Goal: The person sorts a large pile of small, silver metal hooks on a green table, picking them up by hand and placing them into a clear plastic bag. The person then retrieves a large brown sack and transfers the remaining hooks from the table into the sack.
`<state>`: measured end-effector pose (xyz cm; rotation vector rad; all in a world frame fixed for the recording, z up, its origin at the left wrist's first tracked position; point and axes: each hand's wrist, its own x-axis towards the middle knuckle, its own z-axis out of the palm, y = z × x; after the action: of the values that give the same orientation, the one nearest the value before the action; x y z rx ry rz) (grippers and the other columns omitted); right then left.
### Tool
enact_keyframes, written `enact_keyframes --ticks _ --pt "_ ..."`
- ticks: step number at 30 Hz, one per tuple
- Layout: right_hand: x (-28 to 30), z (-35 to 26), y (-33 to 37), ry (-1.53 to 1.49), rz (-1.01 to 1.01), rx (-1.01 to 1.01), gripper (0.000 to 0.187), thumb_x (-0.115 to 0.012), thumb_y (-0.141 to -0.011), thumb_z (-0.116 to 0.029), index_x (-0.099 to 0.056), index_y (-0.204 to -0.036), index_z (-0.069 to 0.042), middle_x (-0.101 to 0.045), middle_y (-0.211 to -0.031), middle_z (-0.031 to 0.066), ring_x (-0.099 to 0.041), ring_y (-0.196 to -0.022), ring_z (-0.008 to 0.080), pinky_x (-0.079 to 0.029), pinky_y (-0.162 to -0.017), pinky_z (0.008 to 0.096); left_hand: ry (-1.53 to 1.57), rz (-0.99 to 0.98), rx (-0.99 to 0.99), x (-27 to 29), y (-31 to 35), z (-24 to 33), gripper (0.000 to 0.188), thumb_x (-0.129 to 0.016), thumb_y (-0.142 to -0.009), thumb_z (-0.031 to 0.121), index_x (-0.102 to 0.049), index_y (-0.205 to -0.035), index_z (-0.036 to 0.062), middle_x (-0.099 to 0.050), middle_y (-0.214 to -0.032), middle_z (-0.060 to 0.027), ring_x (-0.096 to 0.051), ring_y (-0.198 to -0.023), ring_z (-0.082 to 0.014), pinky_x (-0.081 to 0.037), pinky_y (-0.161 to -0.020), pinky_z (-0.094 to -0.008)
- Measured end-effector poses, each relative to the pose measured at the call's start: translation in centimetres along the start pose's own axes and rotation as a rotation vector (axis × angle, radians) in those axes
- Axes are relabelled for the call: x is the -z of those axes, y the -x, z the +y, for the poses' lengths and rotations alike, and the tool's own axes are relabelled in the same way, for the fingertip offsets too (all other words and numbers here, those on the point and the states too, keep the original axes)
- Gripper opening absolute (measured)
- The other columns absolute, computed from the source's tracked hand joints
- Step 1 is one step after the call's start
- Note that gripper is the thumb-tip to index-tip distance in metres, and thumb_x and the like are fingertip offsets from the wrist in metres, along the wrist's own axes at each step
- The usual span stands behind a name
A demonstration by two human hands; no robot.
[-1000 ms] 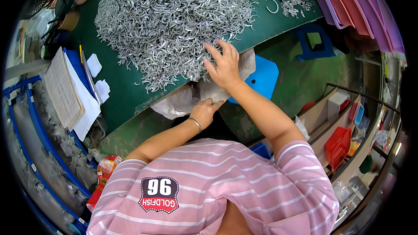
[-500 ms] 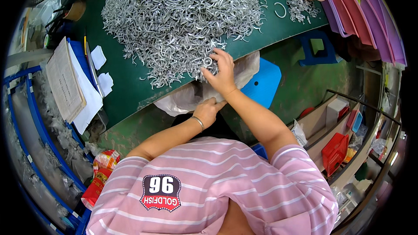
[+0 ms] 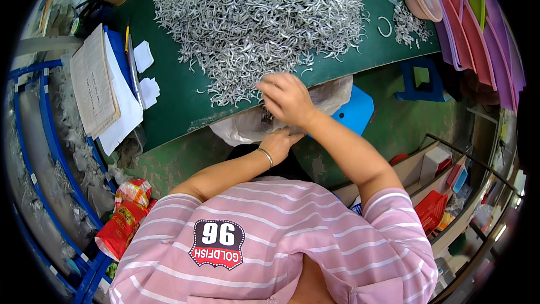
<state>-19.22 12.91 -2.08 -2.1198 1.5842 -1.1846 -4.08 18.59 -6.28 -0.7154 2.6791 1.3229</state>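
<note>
You get bright, even light from overhead here, with soft shadows only under the bench (image 3: pixel 185 107) edge. The pile of metal hooks (image 3: pixel 259 17) glints a bit, no harsh glare. The middle is sharp. Fisheye bends straight edges hard near the rim, and the corners go black and slightly smeared.

I see both my forearms come up from the lower edge and meet in the middle. My right hand (image 3: pixel 288 98) is the higher one; its back faces up, the wrist is bent a little, and the fingers are curled down and held close together. My left hand (image 3: pixel 279 142) is lower and partly hidden under the right one, so I cannot tell how its fingers stand. The left elbow is bent, the right arm reaches more straight.
</note>
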Motion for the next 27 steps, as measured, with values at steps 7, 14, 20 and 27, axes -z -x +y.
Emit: enact_keyframes --ticks 7,14,20,27 --pt "-3.5 0.8 -7.4 0.224 -0.059 0.142 0.034 -0.066 -0.074 -0.026 -0.061 -0.106 -0.014 -0.056 -0.113 0.0035 -0.05 -0.111 0.026 -0.039 -0.09 0.0439 -0.041 -0.063 0.051 -0.1 1.0 -0.1 0.064 -0.054 -0.067 -0.01 -0.059 -0.125 0.0187 -0.055 -0.093 -0.0138 -0.056 -0.092 -0.0334 -0.048 -0.08 -0.0406" --pt "-2.9 0.4 -6.0 0.232 -0.184 0.18 0.022 -0.067 -0.069 -0.025 -0.063 -0.089 -0.015 -0.057 -0.108 0.0018 -0.05 -0.11 0.0255 -0.037 -0.087 0.0448 -0.034 0.042 0.025 -0.1 1.1 -0.4 0.047 -0.051 -0.078 0.001 -0.061 -0.12 0.0198 -0.057 -0.091 -0.0152 -0.059 -0.088 -0.0335 -0.05 -0.075 -0.0413" --pt "-1.2 -0.4 -1.3 0.164 -0.276 0.17 0.025 -0.066 -0.067 -0.021 -0.062 -0.091 -0.014 -0.058 -0.105 0.0016 -0.051 -0.109 0.0259 -0.036 -0.084 0.0448 -0.02 0.025 0.07 0.1 1.3 -0.4 0.065 -0.053 -0.069 -0.009 -0.058 -0.127 0.0202 -0.057 -0.099 -0.0154 -0.056 -0.097 -0.0334 -0.048 -0.083 -0.0412" --pt "0.4 -0.7 2.2 0.068 -0.351 0.149 0.027 -0.066 -0.064 -0.016 -0.06 -0.09 -0.011 -0.055 -0.109 0.0044 -0.049 -0.11 0.0261 -0.037 -0.091 0.0458 -0.012 0.143 -0.055 -0.8 1.7 -0.8 0.053 -0.051 -0.076 -0.001 -0.059 -0.124 0.0203 -0.06 -0.103 -0.0153 -0.059 -0.095 -0.0324 -0.048 -0.083 -0.0416"
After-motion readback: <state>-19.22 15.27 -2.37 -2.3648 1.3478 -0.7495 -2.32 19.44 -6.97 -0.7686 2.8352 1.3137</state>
